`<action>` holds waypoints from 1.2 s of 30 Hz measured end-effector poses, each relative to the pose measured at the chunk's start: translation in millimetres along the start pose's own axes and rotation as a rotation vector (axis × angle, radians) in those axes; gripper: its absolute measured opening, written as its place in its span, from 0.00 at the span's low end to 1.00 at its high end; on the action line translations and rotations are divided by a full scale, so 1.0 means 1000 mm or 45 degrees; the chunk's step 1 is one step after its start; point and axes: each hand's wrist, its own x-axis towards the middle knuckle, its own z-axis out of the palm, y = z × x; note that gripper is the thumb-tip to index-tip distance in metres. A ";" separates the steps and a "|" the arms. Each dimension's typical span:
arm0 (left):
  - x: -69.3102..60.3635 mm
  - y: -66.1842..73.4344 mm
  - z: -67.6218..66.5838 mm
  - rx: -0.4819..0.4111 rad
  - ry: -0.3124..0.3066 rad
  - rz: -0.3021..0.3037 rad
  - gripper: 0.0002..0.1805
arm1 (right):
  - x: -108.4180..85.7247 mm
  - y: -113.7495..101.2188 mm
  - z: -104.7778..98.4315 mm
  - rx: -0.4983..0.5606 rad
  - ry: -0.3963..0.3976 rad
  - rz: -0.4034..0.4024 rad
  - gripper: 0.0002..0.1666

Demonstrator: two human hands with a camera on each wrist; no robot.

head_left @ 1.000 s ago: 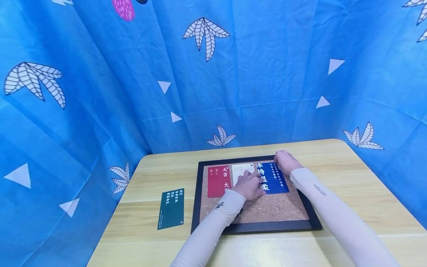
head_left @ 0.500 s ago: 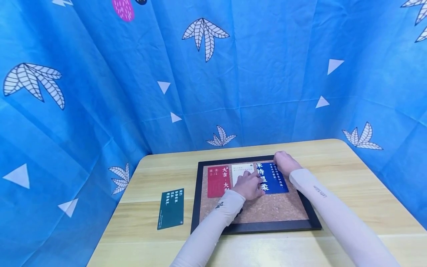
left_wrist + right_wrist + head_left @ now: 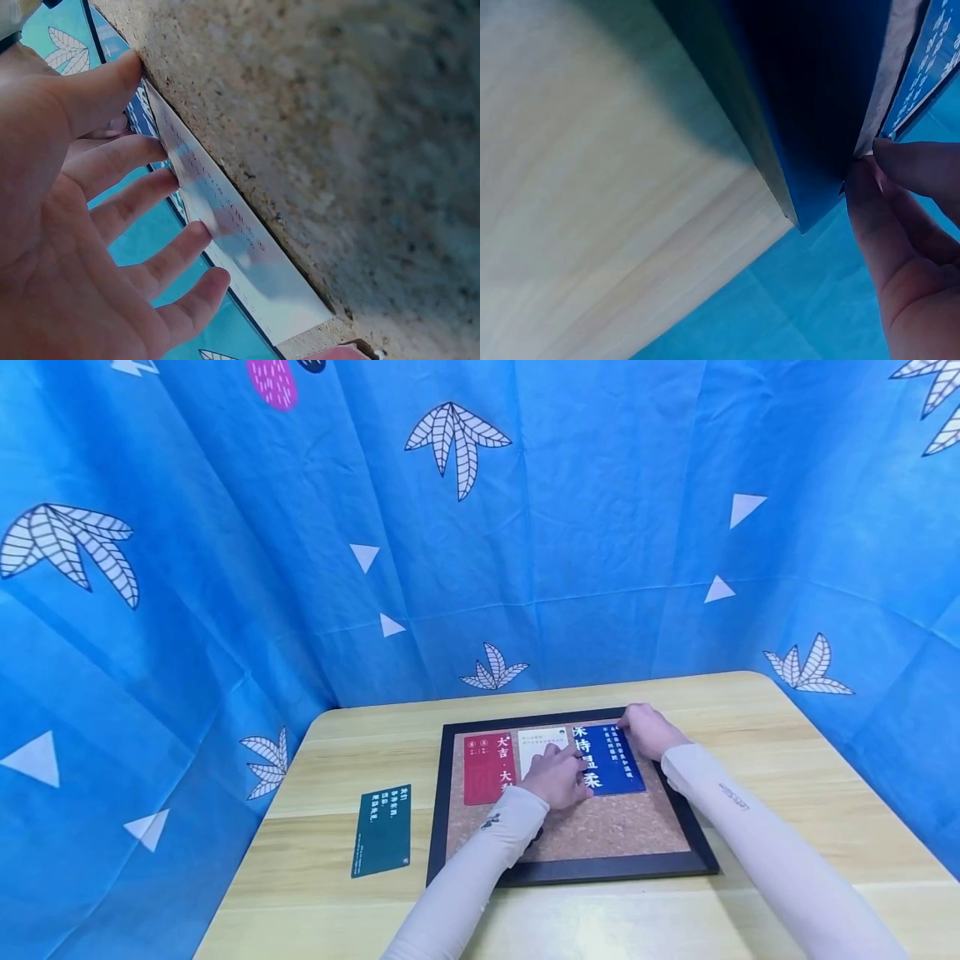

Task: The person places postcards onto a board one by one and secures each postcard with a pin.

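A black-framed cork board [image 3: 615,827] lies on the table. On it, side by side, are a red card [image 3: 482,768], a white card [image 3: 534,743] and a blue card [image 3: 618,760] with white characters. My left hand [image 3: 557,777] rests on the white and blue cards, its fingers spread; in the left wrist view its fingertips touch the white card [image 3: 247,262]. At the blue card's upper right corner, my right hand [image 3: 648,731] pinches a small pale thing, apparently a pushpin [image 3: 866,154], mostly hidden between thumb and forefinger.
A green card [image 3: 382,831] with white characters lies on the wooden table [image 3: 337,760], left of the board. A small pale pin head [image 3: 379,353] shows at the red card's corner. Blue patterned curtain [image 3: 600,527] stands behind and around the table.
My right hand has shifted slightly, uncovering a little more of the blue card's upper right corner. The left hand keeps its place on the cards. The head view has turned slightly.
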 end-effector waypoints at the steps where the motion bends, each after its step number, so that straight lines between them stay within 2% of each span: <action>1: 0.000 0.000 0.000 -0.001 0.003 0.004 0.29 | -0.001 -0.001 0.000 -0.006 -0.003 0.004 0.18; 7: -0.001 -0.001 0.000 0.007 0.009 0.025 0.28 | -0.003 -0.004 0.000 -0.017 -0.006 0.027 0.19; 36: 0.000 0.000 0.001 0.026 0.002 0.015 0.29 | -0.001 -0.007 0.002 -0.074 -0.021 0.058 0.19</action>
